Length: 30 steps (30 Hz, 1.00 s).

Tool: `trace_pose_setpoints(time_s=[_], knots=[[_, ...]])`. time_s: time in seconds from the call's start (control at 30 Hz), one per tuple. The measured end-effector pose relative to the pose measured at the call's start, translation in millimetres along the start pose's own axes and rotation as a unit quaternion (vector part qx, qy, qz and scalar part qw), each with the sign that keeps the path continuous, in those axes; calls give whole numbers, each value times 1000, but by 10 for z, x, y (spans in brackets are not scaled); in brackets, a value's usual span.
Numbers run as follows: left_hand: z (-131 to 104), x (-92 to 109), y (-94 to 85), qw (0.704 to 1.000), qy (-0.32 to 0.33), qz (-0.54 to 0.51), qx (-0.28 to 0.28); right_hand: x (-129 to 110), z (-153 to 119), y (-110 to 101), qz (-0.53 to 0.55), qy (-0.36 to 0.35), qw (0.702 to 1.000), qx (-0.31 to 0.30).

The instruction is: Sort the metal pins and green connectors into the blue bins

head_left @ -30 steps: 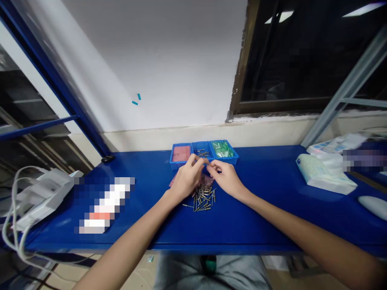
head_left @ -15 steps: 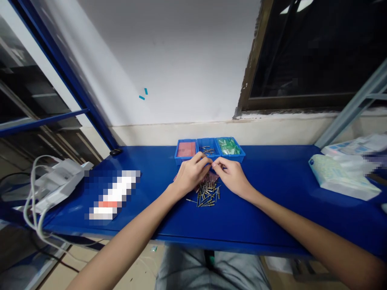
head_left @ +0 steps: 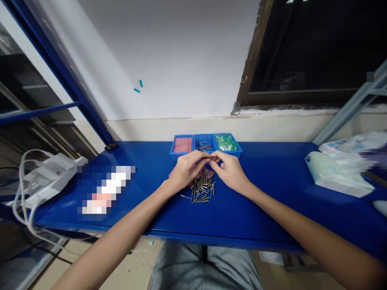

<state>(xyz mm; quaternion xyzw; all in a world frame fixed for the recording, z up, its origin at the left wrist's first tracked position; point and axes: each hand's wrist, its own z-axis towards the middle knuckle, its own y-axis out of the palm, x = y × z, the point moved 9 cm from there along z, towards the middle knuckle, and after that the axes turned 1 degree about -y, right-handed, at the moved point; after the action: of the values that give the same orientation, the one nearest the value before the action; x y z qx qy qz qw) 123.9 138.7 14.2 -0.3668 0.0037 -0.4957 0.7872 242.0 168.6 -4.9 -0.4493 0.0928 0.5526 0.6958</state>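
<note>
My left hand (head_left: 188, 168) and my right hand (head_left: 230, 171) meet fingertip to fingertip above the tabletop. Both are closed in a pinch, and what lies between the fingers is too small and covered to make out. Just below them a loose pile of pop rivets (head_left: 202, 188) lies on the table, with thin shanks and brassy ends. Pink plastic (head_left: 208, 173), perhaps a small bag, shows under the hands at the pile's far end, partly hidden. Beyond the fingers stand three joined blue bins: the left bin (head_left: 172, 150) has pink bags, the middle bin (head_left: 203, 139) rivets, the right bin (head_left: 240, 152) green bags.
A white power strip (head_left: 56, 177) with cables lies at the left of the blue table (head_left: 260, 225). A blurred-out white item (head_left: 110, 187) is nearer. Tissue packs (head_left: 335, 175) sit at the right. Wall and window rise behind.
The view has shifted slightly, moving the scene a little left and up. My hands stay together, with the fingers now more arched and the fingertips still meeting.
</note>
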Motion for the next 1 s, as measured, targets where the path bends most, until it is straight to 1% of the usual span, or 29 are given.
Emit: trace_pose_setpoints(time_s=[0.1,0.17,0.2,0.27,0.33,0.4,0.47,0.57,0.6,0.67,0.73,0.8,0.9,1.0], knots=[[-6,-17,-62,999,4,22,28,-6,6,-5,6,1,1000,-2],[-8,-14,-97,999,21,30,36,-5,10,-10,9,4,1000,-1],[-7,-11,-93,999,31,35,27,0,10,-7,12,6,1000,-2],[-1,-11,-50,998,46,50,-6,23,6,6,22,17,1000,-6],[3,-26,-2,996,44,67,-38,65,-6,29,44,36,998,-13],[4,-39,27,994,38,83,-55,109,-20,54,70,57,996,-18],[-1,-56,52,992,29,98,-68,140,-28,88,107,76,991,-27],[-17,-113,96,990,10,111,-87,167,-28,204,191,103,973,-76],[-21,-134,98,990,4,115,-86,181,-27,241,215,114,966,-92],[-23,-176,81,990,-10,121,-70,233,-24,277,237,137,956,-105],[-25,-206,60,992,-27,115,-54,297,-16,256,237,154,955,-88],[-30,-223,78,993,-44,91,-63,328,-7,218,228,150,960,-67],[-37,-213,120,992,-61,61,-89,303,6,171,172,119,976,-57],[-41,-198,133,990,-63,73,-101,244,23,123,91,84,991,-56]])
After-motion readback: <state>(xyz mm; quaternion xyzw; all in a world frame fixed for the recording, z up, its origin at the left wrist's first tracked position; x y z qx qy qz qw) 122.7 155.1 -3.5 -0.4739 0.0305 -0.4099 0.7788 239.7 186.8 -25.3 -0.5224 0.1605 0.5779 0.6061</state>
